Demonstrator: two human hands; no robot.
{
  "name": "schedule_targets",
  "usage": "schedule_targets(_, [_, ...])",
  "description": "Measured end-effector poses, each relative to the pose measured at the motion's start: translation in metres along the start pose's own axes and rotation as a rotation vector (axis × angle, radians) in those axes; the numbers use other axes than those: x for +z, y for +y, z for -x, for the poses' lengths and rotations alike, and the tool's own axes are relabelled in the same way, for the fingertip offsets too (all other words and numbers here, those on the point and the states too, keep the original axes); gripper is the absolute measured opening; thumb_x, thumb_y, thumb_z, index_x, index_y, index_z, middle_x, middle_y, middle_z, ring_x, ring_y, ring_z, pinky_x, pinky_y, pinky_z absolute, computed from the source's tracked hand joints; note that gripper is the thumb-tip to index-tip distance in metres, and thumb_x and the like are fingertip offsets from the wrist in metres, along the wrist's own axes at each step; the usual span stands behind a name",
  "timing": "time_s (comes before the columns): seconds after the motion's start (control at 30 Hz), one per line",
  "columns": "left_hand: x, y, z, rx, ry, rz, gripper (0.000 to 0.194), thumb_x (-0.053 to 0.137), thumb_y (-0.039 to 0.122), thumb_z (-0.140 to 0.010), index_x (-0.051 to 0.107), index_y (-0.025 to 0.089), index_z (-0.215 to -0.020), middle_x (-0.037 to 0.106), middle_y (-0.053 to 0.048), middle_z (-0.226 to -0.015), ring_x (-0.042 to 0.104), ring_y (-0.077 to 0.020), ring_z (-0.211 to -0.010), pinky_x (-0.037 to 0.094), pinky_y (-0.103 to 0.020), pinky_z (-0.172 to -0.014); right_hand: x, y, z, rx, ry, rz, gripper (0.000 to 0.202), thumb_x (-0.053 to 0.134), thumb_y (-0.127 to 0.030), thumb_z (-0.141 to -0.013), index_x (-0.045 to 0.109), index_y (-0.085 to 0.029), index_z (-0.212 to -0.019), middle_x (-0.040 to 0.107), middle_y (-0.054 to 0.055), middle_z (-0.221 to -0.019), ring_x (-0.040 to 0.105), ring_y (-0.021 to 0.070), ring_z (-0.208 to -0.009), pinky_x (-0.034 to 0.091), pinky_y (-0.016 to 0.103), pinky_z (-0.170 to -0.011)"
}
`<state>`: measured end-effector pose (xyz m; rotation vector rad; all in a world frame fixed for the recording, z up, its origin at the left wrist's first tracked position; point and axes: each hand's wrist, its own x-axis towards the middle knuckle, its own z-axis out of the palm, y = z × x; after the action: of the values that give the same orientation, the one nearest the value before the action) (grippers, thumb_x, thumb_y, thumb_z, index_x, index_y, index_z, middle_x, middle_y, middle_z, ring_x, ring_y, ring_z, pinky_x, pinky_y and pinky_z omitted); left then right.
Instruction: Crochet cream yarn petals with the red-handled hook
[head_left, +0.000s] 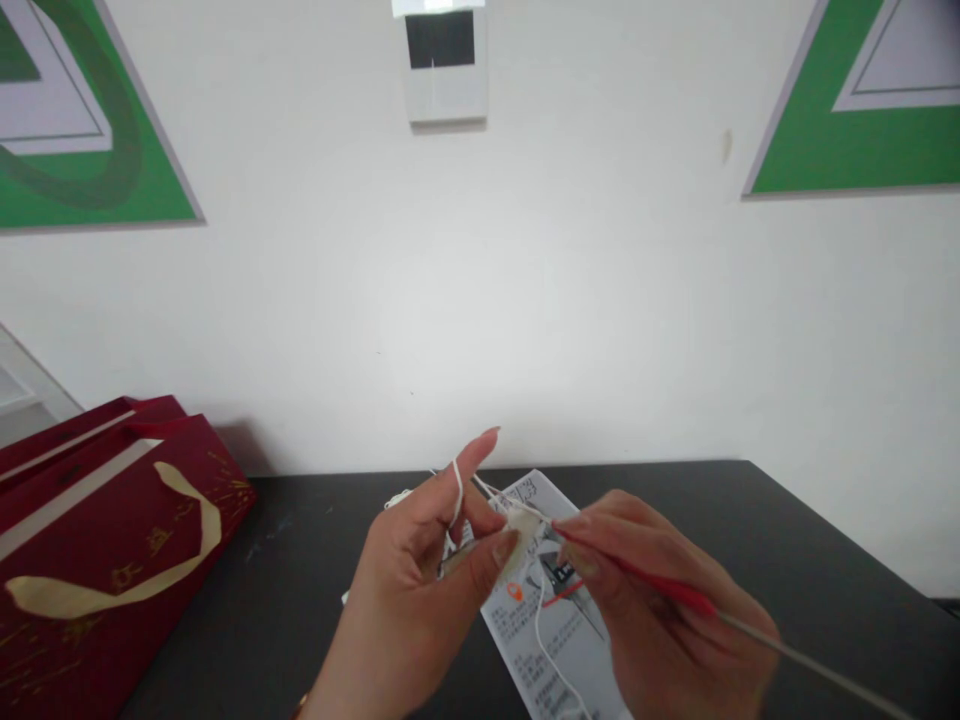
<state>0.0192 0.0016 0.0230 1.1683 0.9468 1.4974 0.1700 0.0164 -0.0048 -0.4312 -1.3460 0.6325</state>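
My left hand [431, 575] pinches a small piece of white crochet work [523, 530] between thumb and fingers. White yarn [458, 490] loops over its raised index finger and runs across to the hook tip. My right hand [667, 610] grips a crochet hook [675, 590] with a red handle and a metal shaft that extends toward the lower right. The hook's tip meets the edge of the white piece, though the stitch itself is too small to make out. A loose tail of yarn [541, 640] hangs below the work, over a printed sheet.
A printed leaflet [517, 650] lies beneath my hands on the dark table [300, 600]. Dark red gift bags [172, 520] with a gold ribbon stand at the left. Behind the table rises a white wall [480, 300] with a panel [448, 70] and green-framed pictures [862, 150].
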Motion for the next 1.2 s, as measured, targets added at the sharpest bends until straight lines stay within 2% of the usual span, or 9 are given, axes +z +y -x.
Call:
schedule_targets(0.1, [0.010,0.000,0.008,0.080,0.140,-0.012,0.050,0.080,0.020,-0.075,0.070,0.037,-0.121,0.059,0.006,-0.067,0.056,-0.0093,-0.067,0.045,-0.022,-0.071,-0.004,-0.003,0.005,-0.176,-0.047,0.126,0.044,0.067,0.008,-0.073,0.076,-0.021,-0.104,0.071,0.004,-0.083,0.063,0.0149,-0.063,0.049,0.026,-0.048])
schedule_targets(0.23, [0.012,0.006,0.011,-0.120,0.101,0.211,0.057,0.084,0.017,-0.069,0.070,0.033,-0.121,0.061,0.005,-0.066,0.057,-0.0096,-0.064,0.046,-0.021,-0.064,0.002,0.003,0.004,-0.169,-0.015,-0.002,0.028,0.069,-0.005,-0.081,0.078,-0.023,-0.100,0.071,0.005,-0.082,0.062,0.0156,-0.066,0.050,0.026,-0.051])
schedule_targets(0.4, [0.002,0.008,0.003,-0.312,-0.101,0.331,0.061,0.086,0.012,-0.065,0.070,0.027,-0.122,0.063,0.003,-0.069,0.057,-0.0067,-0.059,0.044,-0.017,-0.057,0.009,0.007,-0.008,0.353,0.023,-0.520,0.003,0.077,-0.026,-0.080,0.079,-0.025,-0.082,0.069,0.001,-0.068,0.062,0.0116,-0.056,0.053,0.021,-0.051])
schedule_targets(0.5, [-0.004,0.006,-0.001,-0.323,-0.205,0.272,0.057,0.085,0.013,-0.068,0.071,0.030,-0.121,0.057,0.005,-0.069,0.051,-0.0046,-0.059,0.040,-0.014,-0.054,0.007,0.006,-0.013,0.640,0.006,-0.653,0.006,0.080,-0.029,-0.076,0.079,-0.023,-0.076,0.069,0.001,-0.067,0.060,0.0094,-0.049,0.052,0.019,-0.045])
schedule_targets(0.57, [-0.006,0.005,-0.001,-0.280,-0.231,0.194,0.056,0.082,0.013,-0.072,0.069,0.034,-0.123,0.056,0.005,-0.070,0.049,-0.0049,-0.061,0.040,-0.014,-0.055,0.006,0.006,-0.014,0.721,-0.014,-0.664,0.008,0.081,-0.030,-0.074,0.079,-0.022,-0.075,0.069,0.001,-0.066,0.059,0.0087,-0.049,0.050,0.018,-0.044])
schedule_targets(0.77, [-0.001,0.011,0.004,-0.236,-0.150,0.070,0.056,0.076,0.010,-0.076,0.068,0.039,-0.122,0.055,0.005,-0.069,0.049,-0.0068,-0.063,0.038,-0.016,-0.058,0.007,0.008,-0.011,0.544,-0.096,-0.487,0.005,0.080,-0.025,-0.077,0.081,-0.024,-0.082,0.071,0.001,-0.078,0.063,0.0110,-0.073,0.053,0.020,-0.066])
schedule_targets(0.83, [0.000,0.013,0.005,-0.241,-0.151,0.075,0.056,0.076,0.009,-0.075,0.069,0.037,-0.123,0.055,0.006,-0.067,0.048,-0.0068,-0.061,0.038,-0.017,-0.058,0.007,0.008,-0.011,0.551,-0.123,-0.472,0.005,0.079,-0.024,-0.077,0.081,-0.024,-0.082,0.072,0.000,-0.080,0.064,0.0114,-0.077,0.053,0.020,-0.069])
schedule_targets(1.0, [0.002,0.012,0.005,-0.242,-0.111,0.024,0.060,0.077,0.009,-0.073,0.067,0.037,-0.125,0.058,0.005,-0.067,0.049,-0.0087,-0.063,0.039,-0.021,-0.061,0.002,0.009,-0.015,0.678,-0.133,-0.467,0.010,0.084,-0.019,-0.071,0.080,-0.025,-0.079,0.075,-0.001,-0.075,0.066,0.0096,-0.068,0.053,0.017,-0.063])
schedule_targets(1.2, [0.002,0.010,0.004,-0.248,-0.095,0.036,0.056,0.080,0.019,-0.073,0.067,0.033,-0.126,0.061,0.004,-0.068,0.051,-0.0104,-0.061,0.041,-0.022,-0.057,0.000,0.006,-0.016,0.659,-0.129,-0.428,0.010,0.085,-0.018,-0.069,0.080,-0.023,-0.076,0.072,-0.001,-0.069,0.062,0.0091,-0.061,0.051,0.018,-0.057])
